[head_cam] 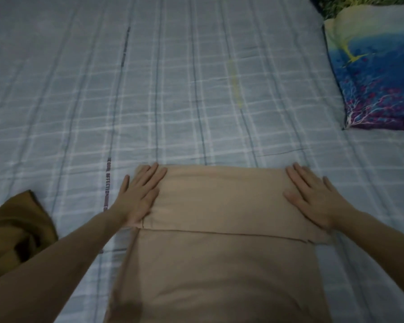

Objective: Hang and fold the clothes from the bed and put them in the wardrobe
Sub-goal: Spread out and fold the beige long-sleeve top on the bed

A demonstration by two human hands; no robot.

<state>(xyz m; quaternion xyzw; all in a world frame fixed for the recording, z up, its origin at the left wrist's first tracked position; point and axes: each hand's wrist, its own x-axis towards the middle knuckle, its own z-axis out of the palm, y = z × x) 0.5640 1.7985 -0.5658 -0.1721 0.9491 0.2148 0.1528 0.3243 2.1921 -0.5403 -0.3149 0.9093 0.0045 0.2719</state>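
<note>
From the head view, your left hand (139, 197) and right hand (313, 199) lie flat with fingers straight, pressing the two ends of the far folded band of the tan, smooth fabric garment (219, 229) on the pale blue checked bedsheet (196, 89). That band runs left to right, directly ahead of you, each hand equally near its own end. A crumpled mustard-brown cloth (16, 231) sits just outside your left forearm, likely next.

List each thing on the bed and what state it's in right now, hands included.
Beige garment: flat, far end folded back over itself.
Left hand: flat, pressing fold's left edge.
Right hand: flat, pressing fold's right edge.
Brown garment: crumpled, unfolded.
Pillow: lying at bed's right.
</note>
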